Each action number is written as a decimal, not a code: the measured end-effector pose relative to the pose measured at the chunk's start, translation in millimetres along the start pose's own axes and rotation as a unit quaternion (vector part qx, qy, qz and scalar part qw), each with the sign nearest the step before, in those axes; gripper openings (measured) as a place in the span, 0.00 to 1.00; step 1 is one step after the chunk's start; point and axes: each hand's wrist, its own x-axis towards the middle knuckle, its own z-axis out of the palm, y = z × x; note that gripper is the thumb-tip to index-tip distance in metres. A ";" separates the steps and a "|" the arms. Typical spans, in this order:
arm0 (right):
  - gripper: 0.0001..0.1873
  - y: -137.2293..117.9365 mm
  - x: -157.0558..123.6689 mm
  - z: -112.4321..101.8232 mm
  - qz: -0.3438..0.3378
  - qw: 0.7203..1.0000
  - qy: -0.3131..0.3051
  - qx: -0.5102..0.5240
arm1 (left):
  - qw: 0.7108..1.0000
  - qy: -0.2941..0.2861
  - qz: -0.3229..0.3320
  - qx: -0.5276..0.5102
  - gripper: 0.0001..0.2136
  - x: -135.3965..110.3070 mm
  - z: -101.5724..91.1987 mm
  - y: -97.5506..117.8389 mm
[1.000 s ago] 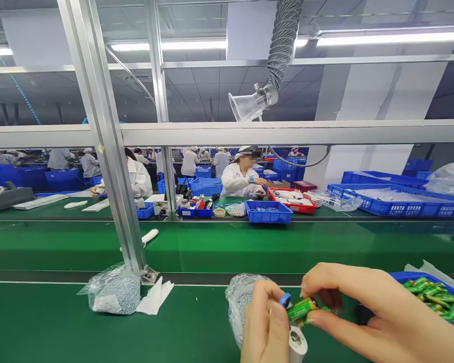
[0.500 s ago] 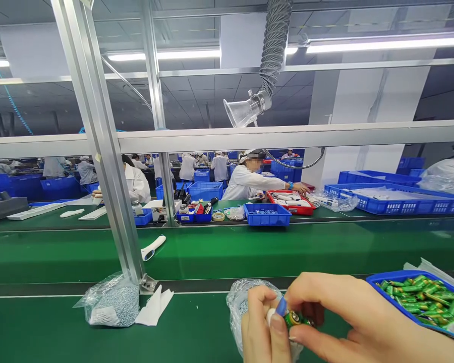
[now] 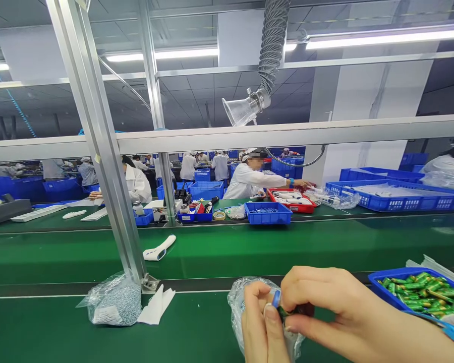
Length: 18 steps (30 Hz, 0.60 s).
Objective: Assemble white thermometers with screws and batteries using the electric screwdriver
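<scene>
White handheld piece [image 3: 289, 343]: held upright or nearly so within the left hand [image 3: 263, 322], mostly covered by fingers. Blue tab [image 3: 276, 298] stands up between the two hands. Left hand: closed round the piece, thumb near the tab. Right hand [image 3: 325, 297]: thumb and forefinger in a narrow pinch on a green battery [image 3: 282, 312], mostly hidden; identity judged from its colour. How far in it sits, and which way its ends face, cannot be told.

Handling, as judged: brace the piece firmly in the left hand, keep the blue tab clear of the battery, check end direction before pressing, and push evenly with the fingertips; a skewed push could jam or pop it loose.

Just behind the hands: clear plastic bag [image 3: 236, 307]. Right of them, beyond the right wrist: blue bin [image 3: 376, 283] heaped with green batteries [image 3: 423, 290]. Well left: bag of grey-blue granules [image 3: 121, 305], white paper [image 3: 156, 306] beside it. Ahead of the hands: green conveyor belt [image 3: 287, 247]; on it, forward-left, a white device with a small display [image 3: 159, 248].
</scene>
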 end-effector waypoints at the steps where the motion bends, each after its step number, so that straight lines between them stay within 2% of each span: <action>1: 0.05 0.8 0.4 0.4 -0.003 1.000 0.007 0.009 | 1.000 0.001 -0.003 -0.009 0.23 0.3 0.5 -1.4; 6: 0.04 5.8 1.6 4.6 0.015 0.998 0.048 0.046 | 0.999 0.016 -0.024 -0.036 0.23 0.2 3.9 -6.0; 12: 0.06 2.0 0.5 1.2 0.042 0.997 0.028 0.055 | 0.997 0.001 -0.037 -0.060 0.23 3.0 4.7 -6.4; 16: 0.18 13.8 -3.9 4.4 0.124 0.979 0.093 0.135 | 0.996 0.006 -0.041 -0.077 0.25 7.7 2.2 -5.9; 18: 0.21 23.6 -7.3 13.3 0.176 0.953 0.081 0.232 | 0.995 0.003 -0.040 -0.086 0.25 8.2 1.8 -5.6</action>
